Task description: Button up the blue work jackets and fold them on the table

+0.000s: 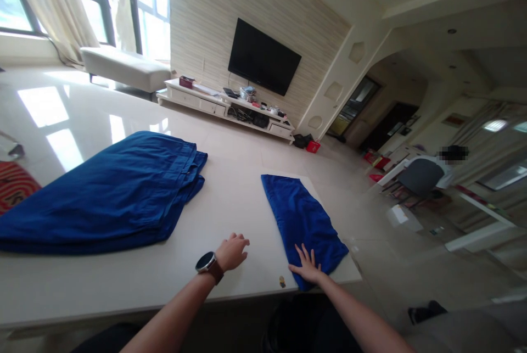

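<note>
My right hand (307, 266) lies on the near end of a folded blue cloth (302, 207), its fingers spread; this looks like a garment folded into a long rectangle. Over the white table (230, 199), between the two blue pieces, hovers my left hand (233, 250), holding nothing, with fingers apart and slightly bent. A watch with a brown strap (207, 263) is on the left wrist. To the left, a larger blue garment (119, 194) lies in layers, with seams and loose edges at its right end. Its exact kind I cannot tell.
A small brownish object (282, 281) lies by the table's near edge. Beyond stand a TV cabinet (197, 101), a wall TV (264, 56) and a cushioned bench (125, 67). Off to the right a person sits on a grey chair (420, 176). A red patterned item (15, 185) is at far left.
</note>
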`<state>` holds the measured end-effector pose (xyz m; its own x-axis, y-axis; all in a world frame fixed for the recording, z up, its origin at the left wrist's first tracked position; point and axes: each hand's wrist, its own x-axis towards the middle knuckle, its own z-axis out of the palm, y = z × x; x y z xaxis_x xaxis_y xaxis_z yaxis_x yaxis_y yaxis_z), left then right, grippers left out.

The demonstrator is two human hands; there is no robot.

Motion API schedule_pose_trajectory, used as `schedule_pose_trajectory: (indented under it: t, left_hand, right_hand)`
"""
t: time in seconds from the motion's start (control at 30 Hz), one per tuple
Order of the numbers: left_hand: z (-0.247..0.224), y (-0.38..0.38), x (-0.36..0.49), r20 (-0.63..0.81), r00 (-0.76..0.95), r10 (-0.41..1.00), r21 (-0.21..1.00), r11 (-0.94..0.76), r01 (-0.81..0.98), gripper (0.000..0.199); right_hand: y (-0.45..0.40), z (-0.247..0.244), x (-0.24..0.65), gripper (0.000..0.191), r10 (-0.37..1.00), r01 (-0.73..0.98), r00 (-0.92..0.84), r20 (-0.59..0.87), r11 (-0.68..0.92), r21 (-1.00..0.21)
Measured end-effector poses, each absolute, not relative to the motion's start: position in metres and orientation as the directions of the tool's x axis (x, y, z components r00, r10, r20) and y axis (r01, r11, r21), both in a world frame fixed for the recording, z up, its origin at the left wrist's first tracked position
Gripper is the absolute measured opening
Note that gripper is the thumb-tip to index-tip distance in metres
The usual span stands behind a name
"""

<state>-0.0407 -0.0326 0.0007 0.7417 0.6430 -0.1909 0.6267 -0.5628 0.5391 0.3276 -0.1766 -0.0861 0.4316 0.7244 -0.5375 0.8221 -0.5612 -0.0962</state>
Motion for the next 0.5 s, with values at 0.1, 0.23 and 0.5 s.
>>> schedule_pose_trajectory:
  t: [0.1, 0.23, 0.5]
  left_hand:
    - [-0.005, -0.036, -0.036, -0.21, 0.753, 0.623, 0.542, -0.568, 0.62, 0.044]
    - [-0.015, -0.041, -0.036, -0.265, 0.743, 0.614, 0.521, -0.558, 0.646, 0.043]
    - [-0.022, -0.042, -0.039, -0.289, 0.73, 0.62, 0.541, -0.523, 0.658, 0.037]
  right_hand:
    - [-0.195, -0.09, 0.335, 0.103, 0.687, 0.806, 0.452, -0.569, -0.588, -0.07]
    - [-0.188, -0.094, 0.341, 0.103, 0.66, 0.77, 0.507, -0.554, -0.635, -0.053]
    - [-0.151, -0.092, 0.358, 0.109, 0.64, 0.719, 0.581, -0.503, -0.693, -0.052]
